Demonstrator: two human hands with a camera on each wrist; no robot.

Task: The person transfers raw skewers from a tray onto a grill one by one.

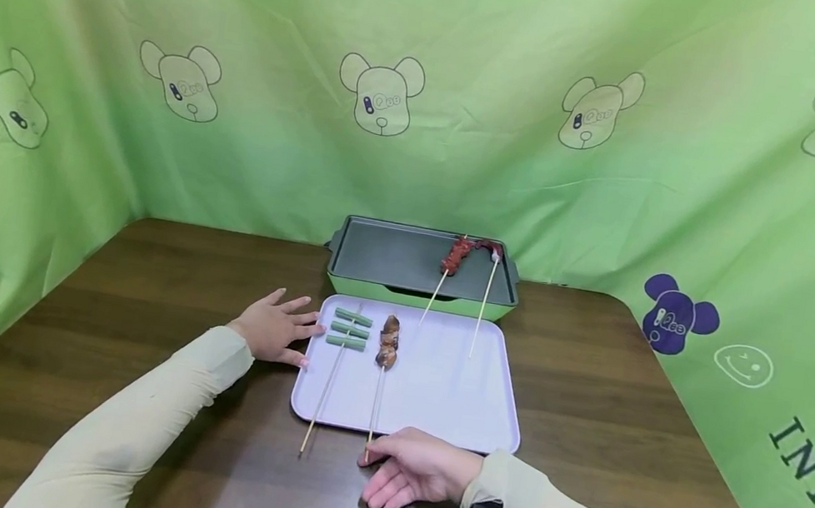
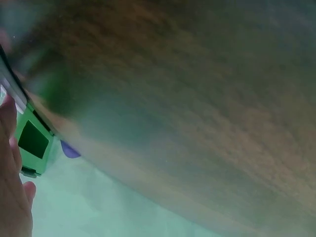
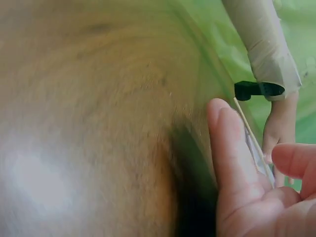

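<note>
On the lilac tray (image 1: 444, 392) lies a skewer of brown glossy chunks (image 1: 388, 344), its stick pointing toward me. My right hand (image 1: 421, 465) pinches the near end of that stick between thumb and index finger, just past the tray's front edge. The other fingers (image 3: 232, 148) show loosely bent in the right wrist view. With fingers spread, my left hand (image 1: 277, 327) touches the tray's left rim. Beside it is a skewer of green stalk pieces (image 1: 349, 329), whose stick overhangs the front rim.
A dark griddle pan (image 1: 392, 252) in a green base (image 1: 366, 289) stands behind the tray. On its right side lie a red meat skewer (image 1: 457, 255) and a dark red tentacle-like skewer (image 1: 491, 248), their sticks reaching over the tray. A green curtain (image 1: 259, 162) backs the wooden table (image 1: 623, 413).
</note>
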